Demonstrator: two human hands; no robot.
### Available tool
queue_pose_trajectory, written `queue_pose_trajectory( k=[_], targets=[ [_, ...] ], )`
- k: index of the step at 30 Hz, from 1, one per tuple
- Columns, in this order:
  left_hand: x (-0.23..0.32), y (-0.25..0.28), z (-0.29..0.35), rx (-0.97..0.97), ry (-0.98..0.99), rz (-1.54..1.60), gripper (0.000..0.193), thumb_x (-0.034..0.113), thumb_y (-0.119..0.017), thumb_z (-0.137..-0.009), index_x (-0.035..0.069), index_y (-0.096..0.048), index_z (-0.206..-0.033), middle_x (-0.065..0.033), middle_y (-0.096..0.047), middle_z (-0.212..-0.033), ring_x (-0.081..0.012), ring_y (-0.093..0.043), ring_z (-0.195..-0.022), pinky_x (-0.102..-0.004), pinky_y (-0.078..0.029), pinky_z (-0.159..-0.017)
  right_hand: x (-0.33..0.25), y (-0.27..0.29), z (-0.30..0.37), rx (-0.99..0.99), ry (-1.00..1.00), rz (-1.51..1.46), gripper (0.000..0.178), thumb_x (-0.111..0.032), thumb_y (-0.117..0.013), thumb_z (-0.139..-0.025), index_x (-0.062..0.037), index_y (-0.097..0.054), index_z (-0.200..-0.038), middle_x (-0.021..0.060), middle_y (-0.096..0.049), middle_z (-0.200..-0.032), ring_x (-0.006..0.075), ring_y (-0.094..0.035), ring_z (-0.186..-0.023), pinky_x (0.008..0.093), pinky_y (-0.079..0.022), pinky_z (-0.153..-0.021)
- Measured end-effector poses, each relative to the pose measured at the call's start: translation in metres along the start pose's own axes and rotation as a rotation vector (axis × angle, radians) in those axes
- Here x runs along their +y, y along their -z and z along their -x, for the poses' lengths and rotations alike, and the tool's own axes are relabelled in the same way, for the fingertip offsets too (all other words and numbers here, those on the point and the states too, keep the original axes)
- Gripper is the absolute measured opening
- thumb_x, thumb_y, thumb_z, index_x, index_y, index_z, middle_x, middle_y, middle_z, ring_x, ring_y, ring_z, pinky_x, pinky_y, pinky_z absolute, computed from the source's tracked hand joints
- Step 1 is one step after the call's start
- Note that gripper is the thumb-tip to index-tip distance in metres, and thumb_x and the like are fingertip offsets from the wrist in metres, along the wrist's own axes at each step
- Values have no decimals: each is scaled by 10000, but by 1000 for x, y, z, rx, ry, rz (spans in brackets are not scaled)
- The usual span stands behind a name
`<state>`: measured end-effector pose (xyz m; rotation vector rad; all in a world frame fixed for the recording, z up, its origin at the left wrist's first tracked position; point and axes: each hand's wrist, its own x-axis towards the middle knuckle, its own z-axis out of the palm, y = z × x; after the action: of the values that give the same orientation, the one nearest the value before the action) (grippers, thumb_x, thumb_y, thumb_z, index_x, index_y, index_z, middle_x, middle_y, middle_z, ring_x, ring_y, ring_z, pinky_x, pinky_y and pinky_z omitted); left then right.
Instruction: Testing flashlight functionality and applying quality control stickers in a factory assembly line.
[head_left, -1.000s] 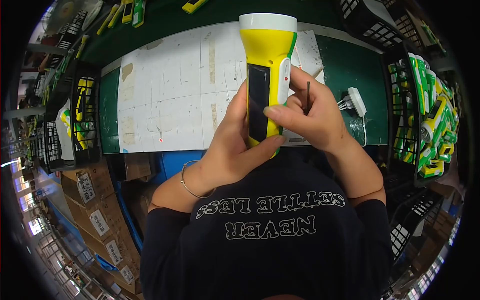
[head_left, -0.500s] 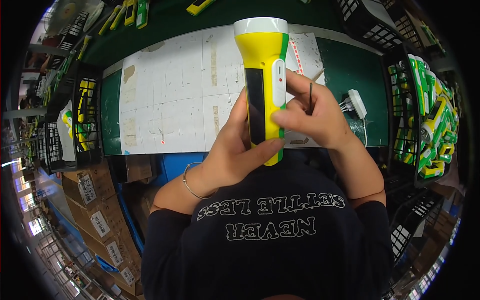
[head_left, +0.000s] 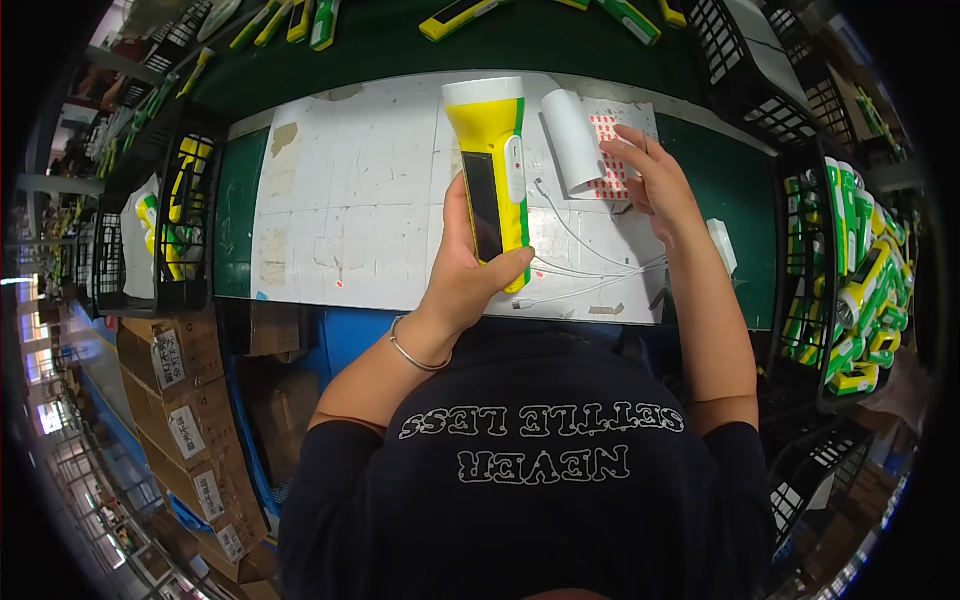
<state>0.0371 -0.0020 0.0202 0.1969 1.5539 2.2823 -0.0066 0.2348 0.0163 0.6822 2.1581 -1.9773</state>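
Observation:
A yellow and green flashlight with a white head and a dark panel stands upright over the bench, my left hand closed around its lower body. Its white switch strip, with a small red dot, faces right. Reaching out to the right, my right hand has its forefingers stretched over a sheet of small red stickers. A dark sliver of a thin stick shows between those fingers; the rest is hidden by the hand. Beside the fingers lies a curled white paper, covering part of the sticker sheet.
White cables run across the white bench covering to a white adapter. Black crates hold flashlights at the right and left. More flashlights lie along the far green surface. Cardboard boxes stand lower left.
My right hand has left the flashlight and moved right to the sticker sheet. My left hand keeps the flashlight, now slightly left and lower. The curled paper and cables have come into sight.

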Motion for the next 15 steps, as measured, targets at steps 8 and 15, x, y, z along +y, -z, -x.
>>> queue_pose_trajectory(
  k=[8, 15],
  targets=[
    [0, 10, -3, 31, -46, -5, 851, -22, -601, -707, 69, -108, -1394, -84, -401, -1196, -170, -428, -1092, -315, -403, -896, -3, -36, 3, -285, -47, -92, 548, -292, -553, -845, -30, -410, -1305, 20, -652, -1035, 21, -269, -410, 182, -180, -371],
    [-3, 14, -20, 20, -124, 158, 615, 7, -553, -741, 85, -256, -1274, -130, -486, -1069, -239, -544, -987, -378, -477, -851, 20, -75, 6, -640, -231, -272, 559, -195, -548, -863, -1, -326, -1338, 113, -627, -887, 57, -413, -438, 189, -312, -377]
  ],
)
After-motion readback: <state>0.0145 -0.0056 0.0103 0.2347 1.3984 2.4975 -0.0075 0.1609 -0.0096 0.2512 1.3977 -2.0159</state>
